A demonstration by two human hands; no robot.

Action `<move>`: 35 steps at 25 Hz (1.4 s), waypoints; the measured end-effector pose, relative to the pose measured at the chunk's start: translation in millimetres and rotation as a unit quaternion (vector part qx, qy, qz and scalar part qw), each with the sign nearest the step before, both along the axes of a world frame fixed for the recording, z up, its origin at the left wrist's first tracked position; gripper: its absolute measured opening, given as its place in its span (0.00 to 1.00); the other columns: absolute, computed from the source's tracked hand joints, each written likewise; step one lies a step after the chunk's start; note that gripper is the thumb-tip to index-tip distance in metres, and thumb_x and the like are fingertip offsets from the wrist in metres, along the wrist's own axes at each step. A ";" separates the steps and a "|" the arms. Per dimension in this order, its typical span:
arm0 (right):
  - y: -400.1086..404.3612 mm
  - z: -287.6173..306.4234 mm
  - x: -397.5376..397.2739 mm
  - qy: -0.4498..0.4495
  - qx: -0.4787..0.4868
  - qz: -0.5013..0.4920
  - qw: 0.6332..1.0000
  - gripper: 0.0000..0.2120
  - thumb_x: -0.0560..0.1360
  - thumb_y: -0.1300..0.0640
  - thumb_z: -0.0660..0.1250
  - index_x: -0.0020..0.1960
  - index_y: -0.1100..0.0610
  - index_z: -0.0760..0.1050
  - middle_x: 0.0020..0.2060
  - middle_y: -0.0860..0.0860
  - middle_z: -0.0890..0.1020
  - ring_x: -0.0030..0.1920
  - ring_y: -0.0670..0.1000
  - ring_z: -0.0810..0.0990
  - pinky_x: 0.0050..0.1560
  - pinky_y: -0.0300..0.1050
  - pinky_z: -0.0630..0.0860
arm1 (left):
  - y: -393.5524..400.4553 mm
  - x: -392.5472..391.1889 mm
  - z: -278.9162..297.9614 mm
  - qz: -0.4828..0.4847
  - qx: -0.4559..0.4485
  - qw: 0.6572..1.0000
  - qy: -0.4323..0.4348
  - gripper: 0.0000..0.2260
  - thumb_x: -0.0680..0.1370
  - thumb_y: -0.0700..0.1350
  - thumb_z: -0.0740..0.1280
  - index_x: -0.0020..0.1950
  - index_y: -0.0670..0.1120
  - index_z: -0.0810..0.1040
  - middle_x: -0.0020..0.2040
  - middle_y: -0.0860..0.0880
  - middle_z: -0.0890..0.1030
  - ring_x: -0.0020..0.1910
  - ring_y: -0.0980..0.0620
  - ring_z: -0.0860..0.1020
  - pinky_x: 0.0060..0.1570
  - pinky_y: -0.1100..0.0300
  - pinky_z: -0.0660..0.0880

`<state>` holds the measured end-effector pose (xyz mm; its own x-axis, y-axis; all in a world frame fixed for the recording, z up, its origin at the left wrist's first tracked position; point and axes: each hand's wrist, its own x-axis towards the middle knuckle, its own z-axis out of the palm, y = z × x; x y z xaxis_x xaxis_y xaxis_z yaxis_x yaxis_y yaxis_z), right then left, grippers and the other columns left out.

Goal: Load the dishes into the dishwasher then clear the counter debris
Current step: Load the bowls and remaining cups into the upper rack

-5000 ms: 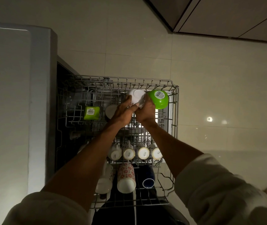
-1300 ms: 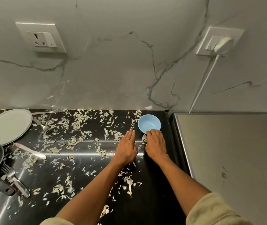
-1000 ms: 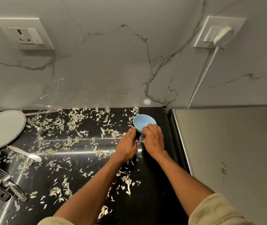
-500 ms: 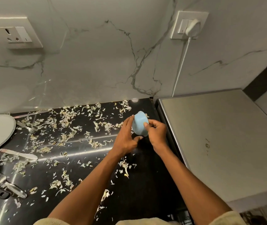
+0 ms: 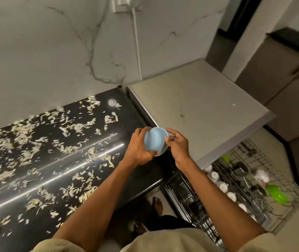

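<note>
A pale blue bowl (image 5: pixel 155 140) is seen against a glossy black counter (image 5: pixel 137 113) strewn with whitish-beige debris (image 5: pixel 36 140). The wall (image 5: pixel 45 48) is patterned as light grey marble with darker veins. A matt grey dishwasher top (image 5: pixel 199 106) is shown, and bright green dishes (image 5: pixel 277 195) and white cups (image 5: pixel 223 186) are set in a silver wire rack (image 5: pixel 279 179). Beige sleeves (image 5: pixel 165 240) are worn.
</note>
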<state>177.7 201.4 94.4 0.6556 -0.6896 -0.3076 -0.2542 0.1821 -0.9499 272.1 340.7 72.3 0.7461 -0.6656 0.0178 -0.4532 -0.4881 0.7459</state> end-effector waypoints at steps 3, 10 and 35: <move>-26.1 -11.4 -50.1 0.048 -0.143 0.004 0.989 0.21 0.78 0.68 0.64 0.67 0.52 0.76 0.59 0.50 0.79 0.57 0.50 0.79 0.57 0.42 0.78 | -36.7 -33.3 3.0 -0.062 0.038 0.997 0.016 0.44 0.62 0.53 0.80 0.74 0.51 0.65 0.66 0.50 0.68 0.63 0.48 0.70 0.62 0.52 0.73; -87.4 -23.7 -169.9 0.168 -0.330 0.043 0.928 0.33 0.69 0.62 0.74 0.72 0.54 0.71 0.68 0.50 0.73 0.67 0.51 0.72 0.66 0.51 0.74 | -139.9 -111.7 9.1 -0.223 0.095 0.969 -0.041 0.42 0.62 0.52 0.80 0.73 0.45 0.69 0.62 0.44 0.73 0.59 0.43 0.72 0.59 0.48 0.73; -322.5 -137.3 -345.4 0.338 -0.195 -0.086 0.917 0.45 0.60 0.46 0.78 0.71 0.59 0.66 0.60 0.57 0.75 0.59 0.58 0.74 0.52 0.48 0.75 | -425.1 -314.8 -91.8 -0.283 0.218 0.932 0.061 0.33 0.72 0.51 0.74 0.74 0.48 0.66 0.68 0.46 0.70 0.65 0.45 0.71 0.65 0.49 0.73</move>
<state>-167.6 -121.1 -42.9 0.2778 -0.9089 -0.3111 -0.8082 -0.0460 -0.5871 -42.8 -84.4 -19.4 0.2526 -0.8771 -0.4086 -0.6547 -0.4659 0.5953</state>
